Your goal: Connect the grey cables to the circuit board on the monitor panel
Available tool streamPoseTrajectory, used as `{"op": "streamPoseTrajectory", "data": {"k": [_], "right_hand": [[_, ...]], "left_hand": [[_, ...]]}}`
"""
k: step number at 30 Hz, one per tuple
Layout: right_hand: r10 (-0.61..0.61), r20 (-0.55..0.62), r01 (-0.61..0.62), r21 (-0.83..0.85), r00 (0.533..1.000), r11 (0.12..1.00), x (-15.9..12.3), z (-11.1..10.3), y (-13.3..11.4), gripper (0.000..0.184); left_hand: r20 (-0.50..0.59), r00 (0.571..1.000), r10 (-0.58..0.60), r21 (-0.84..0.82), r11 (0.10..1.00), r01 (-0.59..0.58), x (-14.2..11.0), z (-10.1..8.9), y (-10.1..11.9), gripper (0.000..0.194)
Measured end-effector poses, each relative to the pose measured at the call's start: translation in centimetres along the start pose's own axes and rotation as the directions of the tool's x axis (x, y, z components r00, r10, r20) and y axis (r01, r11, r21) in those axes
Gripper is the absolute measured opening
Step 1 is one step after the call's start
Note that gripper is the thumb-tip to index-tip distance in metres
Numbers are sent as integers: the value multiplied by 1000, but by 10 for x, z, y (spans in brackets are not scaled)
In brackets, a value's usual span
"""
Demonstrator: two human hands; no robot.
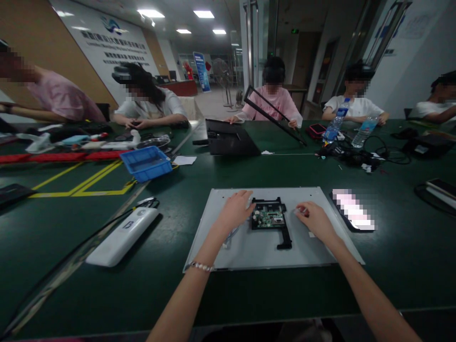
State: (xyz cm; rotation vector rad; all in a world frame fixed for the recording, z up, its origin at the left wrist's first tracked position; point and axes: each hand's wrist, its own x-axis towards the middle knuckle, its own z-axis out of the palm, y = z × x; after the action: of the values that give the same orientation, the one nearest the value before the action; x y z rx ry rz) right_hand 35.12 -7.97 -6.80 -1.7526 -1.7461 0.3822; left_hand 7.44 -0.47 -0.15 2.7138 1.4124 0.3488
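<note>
A grey-white flat panel (302, 254) lies on the table in front of me. On it sits a green circuit board (268, 217) in a black plastic bracket (285, 241), whose arm extends toward me. My left hand (237, 211) is open, its stretched fingers at the bracket's left edge. Under that wrist, a pale cable (230, 237) shows in part. To the right of the bracket, over the panel, my right hand (315, 218) has thumb and fingers pinched together; what they hold, if anything, I cannot make out. A small white piece (312, 234) lies below it.
Right of the panel lies a phone (352, 211); a white oblong device (123, 237) with a cable lies left. Farther off are a blue basket (146, 173), bottles (335, 123) and tangled cables (356, 156). Opposite, a person holds a black frame (267, 111) beside a black panel (231, 142).
</note>
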Motion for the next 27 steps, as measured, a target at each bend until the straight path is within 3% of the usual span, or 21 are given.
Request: {"op": "streamPoseTrajectory", "data": {"k": [4, 8, 12, 16, 21, 27], "right_hand": [[20, -54, -21, -12, 998, 1000, 0, 4, 6, 26], [-22, -107, 21, -12, 994, 1000, 6, 1, -3, 31], [-210, -22, 211, 7, 977, 978, 35, 2, -43, 25], [-382, 156, 383, 25, 911, 923, 81, 22, -95, 25], [-288, 415, 377, -148, 863, 914, 120, 53, -138, 27], [-156, 509, 304, -222, 846, 926, 137, 66, -149, 34]], "left_hand": [[109, 984, 143, -194, 974, -120, -18, 8, 0, 77], [180, 963, 200, -288, 947, -143, -25, 15, -3, 86], [141, 966, 215, -300, 939, -165, -26, 22, -4, 78], [76, 974, 211, -288, 940, -182, -27, 25, -3, 78], [49, 972, 228, -278, 938, -206, -29, 23, -1, 73], [66, 951, 302, -246, 928, -278, -30, 26, -1, 69]]}}
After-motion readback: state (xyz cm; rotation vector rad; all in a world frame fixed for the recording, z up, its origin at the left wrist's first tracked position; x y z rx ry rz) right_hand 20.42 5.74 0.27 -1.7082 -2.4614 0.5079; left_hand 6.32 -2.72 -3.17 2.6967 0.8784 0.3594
